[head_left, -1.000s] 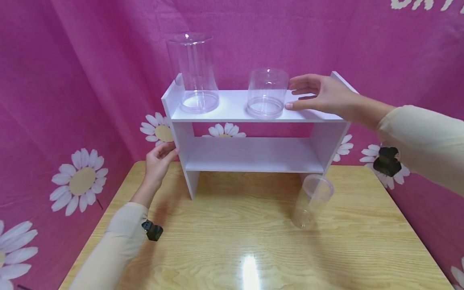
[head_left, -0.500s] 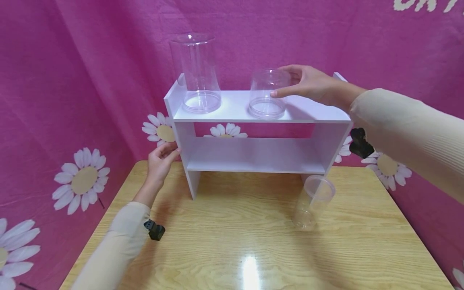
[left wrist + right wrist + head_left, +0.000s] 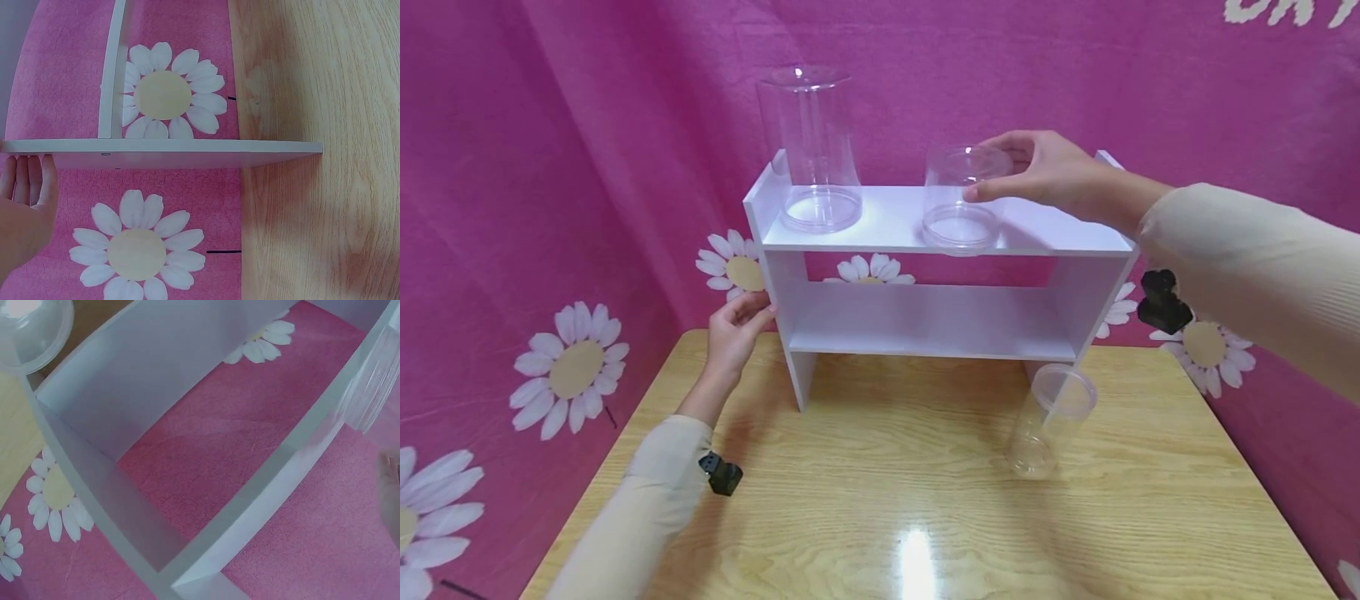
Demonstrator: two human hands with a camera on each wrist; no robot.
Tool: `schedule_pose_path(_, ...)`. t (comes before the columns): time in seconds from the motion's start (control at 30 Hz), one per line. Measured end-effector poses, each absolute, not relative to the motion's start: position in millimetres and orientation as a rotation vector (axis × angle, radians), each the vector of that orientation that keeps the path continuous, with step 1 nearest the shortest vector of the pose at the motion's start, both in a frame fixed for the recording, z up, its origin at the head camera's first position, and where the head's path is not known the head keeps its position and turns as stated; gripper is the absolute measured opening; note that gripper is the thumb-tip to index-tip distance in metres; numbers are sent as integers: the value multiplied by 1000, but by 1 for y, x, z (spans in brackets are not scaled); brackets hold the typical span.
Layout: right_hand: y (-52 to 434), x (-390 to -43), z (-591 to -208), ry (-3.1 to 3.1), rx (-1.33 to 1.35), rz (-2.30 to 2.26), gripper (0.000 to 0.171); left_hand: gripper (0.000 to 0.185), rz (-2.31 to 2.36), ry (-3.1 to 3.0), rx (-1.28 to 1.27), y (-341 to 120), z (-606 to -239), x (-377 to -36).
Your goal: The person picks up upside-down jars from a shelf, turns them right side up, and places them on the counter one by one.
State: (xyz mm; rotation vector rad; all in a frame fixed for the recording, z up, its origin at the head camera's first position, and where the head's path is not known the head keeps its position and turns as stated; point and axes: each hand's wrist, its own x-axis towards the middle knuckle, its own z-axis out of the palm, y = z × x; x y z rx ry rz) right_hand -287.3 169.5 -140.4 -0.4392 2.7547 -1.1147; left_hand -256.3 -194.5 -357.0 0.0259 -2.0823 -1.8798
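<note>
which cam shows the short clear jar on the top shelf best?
Head view: the short jar shows whole on the shelf, with the right hand gripping its top. The right wrist view catches only a blurred clear edge; the left wrist view shows none of it.

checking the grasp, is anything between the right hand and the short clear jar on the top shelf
Nothing visible is in the way. The right hand is already on the short clear jar, fingers curled round its upper part. The tall clear jar stands apart toward the left end of the white shelf.
</note>
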Motion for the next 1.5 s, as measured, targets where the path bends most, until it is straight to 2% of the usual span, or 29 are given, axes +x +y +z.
schedule_pose_path(0.37,179,-261,-146,2726,-516,-1126,80,32,-1868,-2099,58,-194,-357,-257)
schedule_pose_path(0.7,188,-238,-153,2699,-789,-1226,71,33,-1887,-2063,79,-192,-359,-254)
schedule_pose_path(1.13,197,-230,-195,2490,-919,-1444,68,27,-1883,-1962,26,-193,-367,-237)
schedule_pose_path(1.5,202,-222,-253,2400,-926,-1514,69,22,-1733,-1990,-149,-171,-371,-209)
